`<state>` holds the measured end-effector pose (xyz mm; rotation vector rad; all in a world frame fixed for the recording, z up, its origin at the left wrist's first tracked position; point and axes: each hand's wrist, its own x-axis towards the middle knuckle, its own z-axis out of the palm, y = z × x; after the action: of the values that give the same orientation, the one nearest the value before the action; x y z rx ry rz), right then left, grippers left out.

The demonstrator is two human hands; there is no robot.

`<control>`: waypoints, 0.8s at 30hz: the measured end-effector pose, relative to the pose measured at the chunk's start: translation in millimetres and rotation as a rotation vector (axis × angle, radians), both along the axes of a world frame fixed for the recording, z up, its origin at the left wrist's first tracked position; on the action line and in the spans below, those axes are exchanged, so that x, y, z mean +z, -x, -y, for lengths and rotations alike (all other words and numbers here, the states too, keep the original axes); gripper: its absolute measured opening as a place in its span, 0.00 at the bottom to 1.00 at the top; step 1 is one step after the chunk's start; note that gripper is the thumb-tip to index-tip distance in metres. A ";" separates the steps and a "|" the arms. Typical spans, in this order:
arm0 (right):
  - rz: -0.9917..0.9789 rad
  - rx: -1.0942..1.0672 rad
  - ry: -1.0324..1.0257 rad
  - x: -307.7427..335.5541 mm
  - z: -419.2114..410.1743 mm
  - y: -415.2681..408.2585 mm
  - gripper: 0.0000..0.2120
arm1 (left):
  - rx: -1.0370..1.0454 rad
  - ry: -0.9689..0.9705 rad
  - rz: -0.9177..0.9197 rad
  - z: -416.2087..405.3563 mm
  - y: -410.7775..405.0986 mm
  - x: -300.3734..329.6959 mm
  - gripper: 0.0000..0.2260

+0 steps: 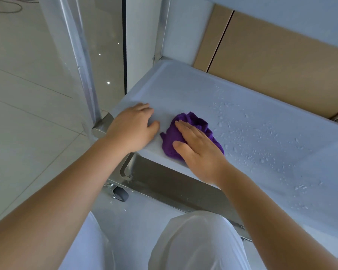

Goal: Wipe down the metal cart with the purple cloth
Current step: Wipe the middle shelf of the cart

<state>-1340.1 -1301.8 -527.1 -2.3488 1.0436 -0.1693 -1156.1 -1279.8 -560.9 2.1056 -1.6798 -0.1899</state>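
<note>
Right hand (199, 151) flat on purple cloth (191, 131)

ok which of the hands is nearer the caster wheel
Left. The left hand rests on the shelf corner above the caster wheel; the right hand presses the purple cloth farther right.

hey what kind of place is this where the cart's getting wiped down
Probably an indoor service or kitchen-type area, though that is a guess. A wheeled metal cart with a wet shelf stands on a glossy tiled floor, beside plain tan wall panels. The right hand presses a purple cloth on it.
</note>
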 end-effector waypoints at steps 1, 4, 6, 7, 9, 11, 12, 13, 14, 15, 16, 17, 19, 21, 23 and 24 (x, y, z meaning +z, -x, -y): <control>0.009 0.037 -0.037 1.6 4.3 10.9 0.24 | -0.001 0.015 -0.002 -0.5 0.1 0.5 0.21; 0.078 0.113 -0.069 3.2 13.0 37.8 0.25 | 0.014 0.032 -0.009 -2.5 2.5 2.7 0.18; 0.082 0.158 -0.067 1.9 18.3 47.0 0.27 | 0.041 0.024 0.008 -1.5 4.0 3.3 0.17; 0.080 0.170 -0.073 0.8 21.1 49.2 0.27 | 0.051 0.029 0.042 -0.5 6.7 4.3 0.16; 0.050 0.176 -0.029 -0.5 22.4 48.7 0.28 | 0.064 0.035 0.107 0.6 19.7 11.6 0.13; 0.064 0.173 0.016 -1.5 19.7 46.6 0.30 | 0.046 0.025 0.066 3.6 42.2 19.1 0.09; 0.134 0.122 -0.015 -1.6 18.3 46.3 0.28 | 0.032 0.018 0.010 5.2 55.6 22.0 0.07; 0.268 0.020 -0.104 0.4 16.1 45.6 0.23 | 0.018 -0.004 -0.047 7.5 68.4 24.2 0.06; 0.431 -0.110 -0.220 3.4 14.2 45.3 0.18 | 0.007 -0.014 -0.092 9.7 79.4 25.4 0.08; 0.552 -0.271 -0.273 5.8 13.4 44.8 0.16 | -0.002 -0.013 -0.124 12.7 87.0 24.8 0.11; 0.602 -0.386 -0.249 5.8 11.9 44.9 0.15 | -0.002 0.005 -0.138 15.6 91.6 23.8 0.12; 0.566 -0.432 -0.188 3.7 10.4 46.2 0.13 | 0.009 0.022 -0.143 18.1 93.1 22.4 0.10; 0.384 -0.356 -0.098 1.6 6.3 41.2 0.12 | 0.026 0.046 -0.116 20.9 92.1 20.5 0.07; 0.150 -0.149 0.003 -3.1 6.3 40.1 0.17 | 0.011 0.025 -0.049 21.1 91.7 23.1 0.05; 0.073 0.000 0.183 -4.9 15.3 43.5 0.20 | -0.012 0.004 -0.024 22.7 92.3 27.6 0.04; 0.066 0.024 0.256 -5.7 19.2 46.1 0.21 | -0.014 -0.013 -0.022 23.7 93.1 30.6 0.03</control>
<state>-1386.2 -1321.0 -532.7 -2.5629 1.0117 -0.3891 -1249.2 -1303.5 -530.3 2.0940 -1.6849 -0.2283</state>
